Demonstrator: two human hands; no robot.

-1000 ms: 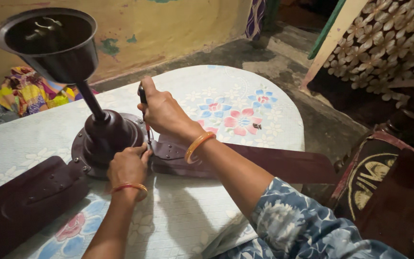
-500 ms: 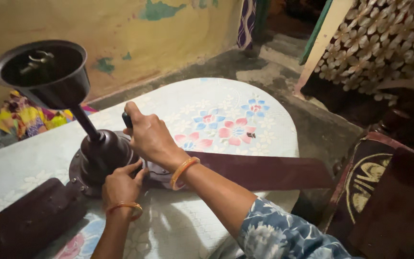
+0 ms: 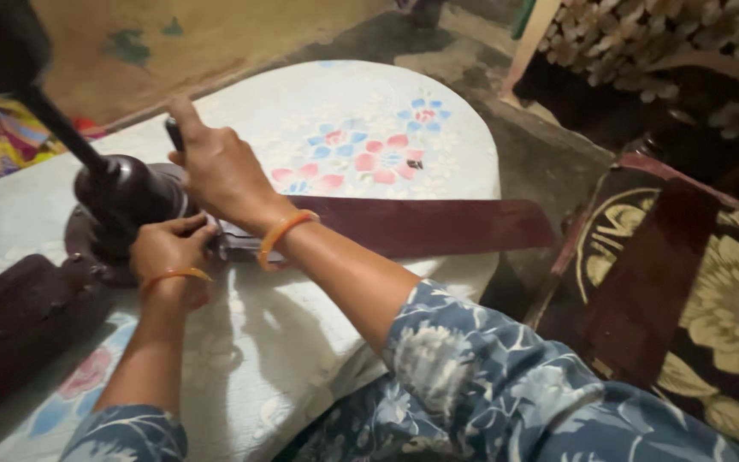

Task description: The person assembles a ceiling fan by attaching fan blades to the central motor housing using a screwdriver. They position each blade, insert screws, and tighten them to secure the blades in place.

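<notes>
At the far left a dark brown fan blade (image 3: 19, 321) lies flat on the floral-patterned table (image 3: 361, 128), its outer end cut off by the frame edge. Just right of it sits the ceiling fan motor (image 3: 126, 197), a glossy dark-brown dome on a round base plate, with a thin downrod (image 3: 57, 128) rising up and to the left; the cup at the rod's top is mostly out of frame and shows only as a dark shape in the corner. The left hand (image 3: 164, 248), wearing a thin orange bangle, rests against the near side of the motor with fingers curled in towards the spot where the blade bracket meets the base; whatever the fingertips pinch there is too small and shadowed to tell. Above and just right of it, the right hand (image 3: 215, 175), with a thicker orange bangle on the wrist, is closed in a fist around the dark handle of a screwdriver (image 3: 174, 134) held upright; only the top of the handle shows above the thumb, and the shaft and tip are hidden behind the hand. A second fan blade (image 3: 438, 224) runs from under the right wrist out to the right, across the table and past its edge, its bracket end covered by the wrist. Blue flowered sleeves fill the lower foreground, and a dark patterned cloth (image 3: 712, 299) lies at the right.
</notes>
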